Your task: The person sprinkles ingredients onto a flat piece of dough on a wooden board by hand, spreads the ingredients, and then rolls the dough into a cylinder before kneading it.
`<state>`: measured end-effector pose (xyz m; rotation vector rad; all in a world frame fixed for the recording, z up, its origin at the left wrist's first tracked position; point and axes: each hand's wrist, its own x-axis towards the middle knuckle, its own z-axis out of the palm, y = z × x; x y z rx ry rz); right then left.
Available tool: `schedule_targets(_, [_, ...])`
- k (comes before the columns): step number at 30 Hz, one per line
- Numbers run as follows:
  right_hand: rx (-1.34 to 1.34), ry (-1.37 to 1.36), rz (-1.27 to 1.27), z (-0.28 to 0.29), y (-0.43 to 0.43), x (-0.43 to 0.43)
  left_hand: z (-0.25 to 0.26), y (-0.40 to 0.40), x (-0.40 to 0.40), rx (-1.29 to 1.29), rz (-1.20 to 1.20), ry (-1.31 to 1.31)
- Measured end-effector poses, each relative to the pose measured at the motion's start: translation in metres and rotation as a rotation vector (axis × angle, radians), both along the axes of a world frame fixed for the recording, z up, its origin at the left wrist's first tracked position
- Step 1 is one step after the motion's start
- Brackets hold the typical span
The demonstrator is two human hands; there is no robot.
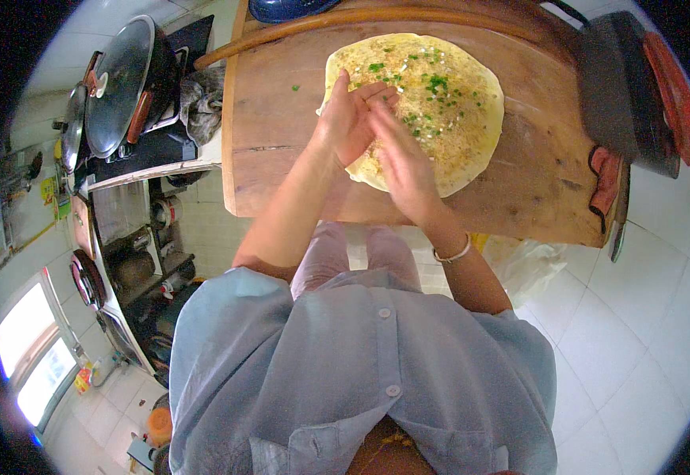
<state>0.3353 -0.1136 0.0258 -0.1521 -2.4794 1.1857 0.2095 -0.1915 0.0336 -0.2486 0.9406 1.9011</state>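
Note:
A round sheet of rolled-out dough (470, 130) lies on a wooden board in front of me. Its top has a brownish coating, and chopped green onion (437, 83) is scattered unevenly over it. Over the left part of the sheet, my left hand (352, 122) is held palm inward, its thumb raised and nothing seen in it. My right hand (403, 157), slightly blurred, extends flat with its fingertips at the left fingers. Whether the fingertips touch is hard to tell. One green onion piece (295, 88) sits apart on the board, left of the dough.
Along the far edge of the wooden board (273, 178) runs a long wooden rolling pin (333, 19), near a blue bowl (291, 8). A lidded wok (120, 89) stands on the stove at left, beside a grey cloth (202, 110). A knife (618, 231) is by the right edge.

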Motion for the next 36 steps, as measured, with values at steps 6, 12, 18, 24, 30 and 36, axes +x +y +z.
schedule_targets(6, [0.456, -0.105, -0.202, -0.030, 0.029, 0.002, 0.003, 0.006, 0.010, -0.056, 0.076, -0.040])
schedule_targets(12, [0.349, -0.138, -0.129, -0.034, 0.037, 0.022, 0.001, -0.021, -0.004, -0.458, -0.162, 0.648])
schedule_targets(18, [0.111, -0.098, -0.156, -0.025, 0.017, 0.044, -0.055, -0.106, -0.093, -0.985, -0.141, 1.769])
schedule_targets(24, [-0.095, -0.139, -0.327, -0.013, -0.030, 0.057, -0.071, -0.107, -0.122, -1.013, -0.417, 1.788])
schedule_targets(30, [-0.346, -0.077, -0.431, -0.019, -0.060, 0.058, -0.042, -0.082, -0.098, -0.686, -0.603, 1.754])
schedule_targets(36, [-0.115, -0.130, -0.341, 0.001, -0.059, 0.027, -0.016, -0.060, -0.057, -0.755, -0.752, 1.796])
